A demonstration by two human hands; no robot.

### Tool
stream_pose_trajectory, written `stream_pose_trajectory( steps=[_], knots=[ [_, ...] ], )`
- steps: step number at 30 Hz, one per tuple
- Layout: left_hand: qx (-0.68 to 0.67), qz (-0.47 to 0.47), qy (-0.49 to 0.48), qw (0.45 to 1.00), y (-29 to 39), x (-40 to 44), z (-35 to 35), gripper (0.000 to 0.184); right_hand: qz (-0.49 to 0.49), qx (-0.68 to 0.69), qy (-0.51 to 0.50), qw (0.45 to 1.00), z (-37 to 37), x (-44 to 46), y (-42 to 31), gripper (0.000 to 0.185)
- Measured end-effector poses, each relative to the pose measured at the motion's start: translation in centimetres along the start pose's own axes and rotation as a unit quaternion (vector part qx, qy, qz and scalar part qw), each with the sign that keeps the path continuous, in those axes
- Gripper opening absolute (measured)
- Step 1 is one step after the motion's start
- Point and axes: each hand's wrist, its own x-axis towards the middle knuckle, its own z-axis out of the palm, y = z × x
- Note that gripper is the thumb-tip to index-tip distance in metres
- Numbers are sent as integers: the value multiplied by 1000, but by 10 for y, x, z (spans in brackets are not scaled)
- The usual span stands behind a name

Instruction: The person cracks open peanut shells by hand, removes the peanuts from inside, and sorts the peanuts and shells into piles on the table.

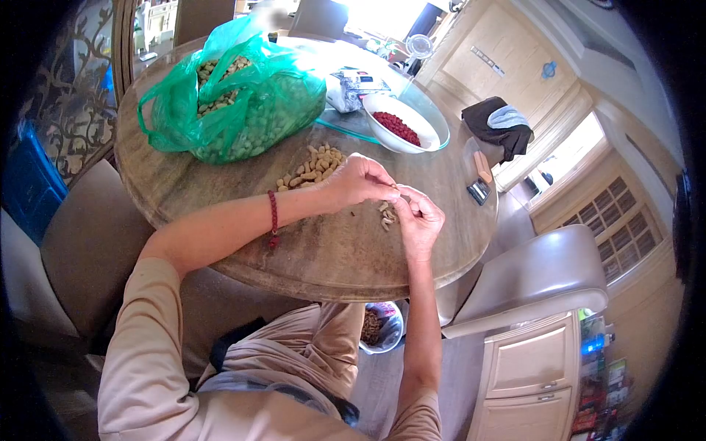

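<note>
One head-worn wide view, from close above, forward and down over the table (331,253).

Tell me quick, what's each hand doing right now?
Left hand: closed, pinching a small piece, likely peanut.
Right hand: closed, pinching at the same spot; what it grips is too small to tell.

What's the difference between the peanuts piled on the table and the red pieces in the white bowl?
Color: the peanuts are pale tan, while the red pieces are deep red.
Size: each peanut looks longer and larger than a single red piece.
Place: the peanuts lie loose on the table; the red pieces are held in the white bowl.
Both are heaps of many small, separate pieces.
</note>
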Motion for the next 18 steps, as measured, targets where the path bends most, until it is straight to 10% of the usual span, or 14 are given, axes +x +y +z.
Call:
stream_pose_trajectory(
  steps=[12,18],
  knots=[
    [161,182,27,970,-1,3,-1,6,0,-63,-23,998,4,0,4,37],
    [223,74,-60,970,7,8,-15,15,-28,-95,-37,994,3,1,-5,27]
  ],
)
